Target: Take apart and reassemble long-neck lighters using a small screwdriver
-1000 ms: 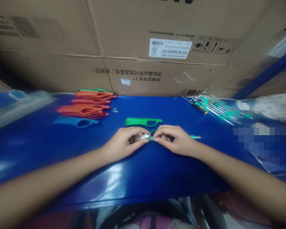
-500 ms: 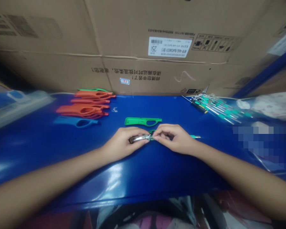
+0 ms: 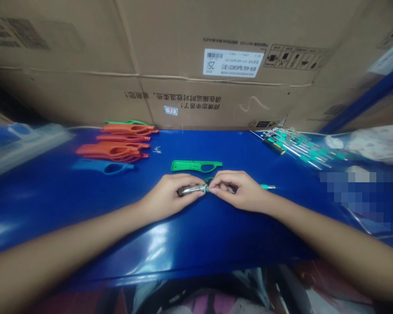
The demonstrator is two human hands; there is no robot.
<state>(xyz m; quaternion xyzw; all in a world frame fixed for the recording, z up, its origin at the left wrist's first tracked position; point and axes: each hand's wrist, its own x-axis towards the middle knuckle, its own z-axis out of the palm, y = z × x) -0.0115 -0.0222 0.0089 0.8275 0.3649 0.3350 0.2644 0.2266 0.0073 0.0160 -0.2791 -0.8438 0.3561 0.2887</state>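
Near the middle of the blue table, my left hand (image 3: pixel 173 194) is closed round a half-assembled stick lighter (image 3: pixel 190 189), its clear, shiny tank showing between thumb and fingers. My right hand (image 3: pixel 237 189) pinches at the same lighter, at the tank's right end, where small pale parts show. Part of a green handle loop peeks out above the fingertips. A teal and silver tube end (image 3: pixel 268 187) sticks out to the right, beyond my right hand. Just behind both hands lies an empty green lighter shell half (image 3: pixel 196 166). My fingers hide most of the held piece.
Orange lighter shells (image 3: pixel 113 151) lie at the left, with a blue shell (image 3: pixel 103 166) before them. Small white pieces (image 3: pixel 157 149) sit beside them. At the right are many teal and silver lighter rods (image 3: pixel 301 148) and a screwdriver (image 3: pixel 273 146). A large cardboard box (image 3: pixel 177 52) stands behind.
Both hands stay in nearly the same place on the lighter. The right fingertips have shifted very slightly at the tank's end; nothing else has visibly moved.
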